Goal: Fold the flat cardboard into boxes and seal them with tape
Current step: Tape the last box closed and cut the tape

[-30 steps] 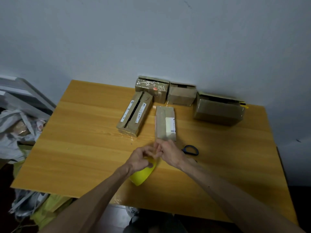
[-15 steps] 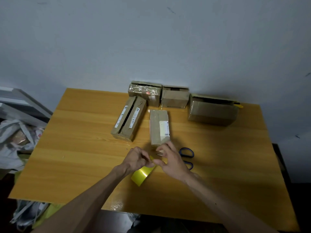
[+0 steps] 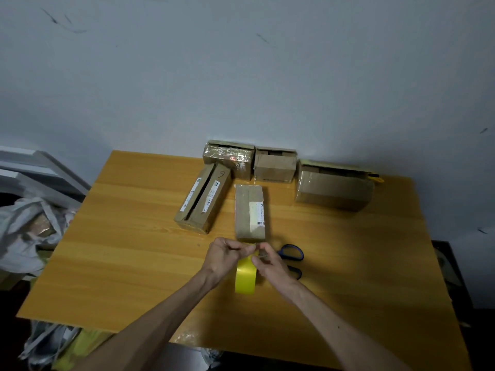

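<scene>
Now we have both sets of fingers on the yellow tape roll point(image 3: 245, 279), which sits on edge directly beneath them; we cannot tell whether its lower rim rests on the table point(image 3: 134, 250). Our left hand point(image 3: 224, 257) curls its fingers point(image 3: 239, 246) over the roll's top and pinches it. Our right hand point(image 3: 272, 266) brings thumb and fingertips together at the same spot, seemingly nipping at the tape's loose end, though the end itself is too small to make out.

We judge this to be the sealing step, freeing a length of tape. The next move calls for peeling that end clear while the left hand steadies the roll, then carrying the strip forward to a seam.

Just beyond the fingertips lies the cardboard box point(image 3: 250, 210), closed, its near end almost touching them. Just right of the right fingers lie blue-handled scissors point(image 3: 292, 254), handy for the cut. Farther out, left of that box, a long box point(image 3: 203, 200) shows a dark gap along its top. A tape-wrapped box point(image 3: 229, 159), a small box point(image 3: 274, 166) and a large box point(image 3: 333, 187) stand farthest away.
</scene>
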